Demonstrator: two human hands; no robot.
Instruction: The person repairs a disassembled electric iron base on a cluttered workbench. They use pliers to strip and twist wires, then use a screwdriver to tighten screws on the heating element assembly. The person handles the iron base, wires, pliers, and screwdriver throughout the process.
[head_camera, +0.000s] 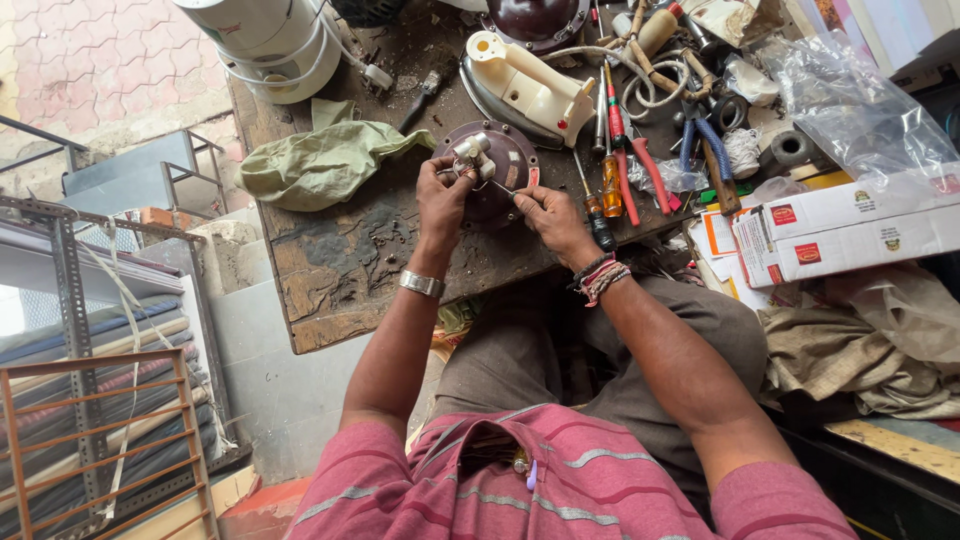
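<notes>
A round dark maroon appliance part (503, 160) with a cream fitting on top lies on the worn wooden workbench (340, 270). My left hand (443, 197), a metal bracelet on its wrist, grips the part at its near left edge by the cream fitting. My right hand (545, 212), with thread bands at the wrist, pinches a thin metal tool or wire (503, 186) whose tip touches the part. The fingers hide the contact spot.
A cream iron body (525, 90) lies behind the part. Screwdrivers and pliers (615, 170) lie to the right. A crumpled green cloth (320, 165) sits left, a white appliance (270, 40) far left. White cartons (840, 230) and clear plastic bags (860, 110) are at right.
</notes>
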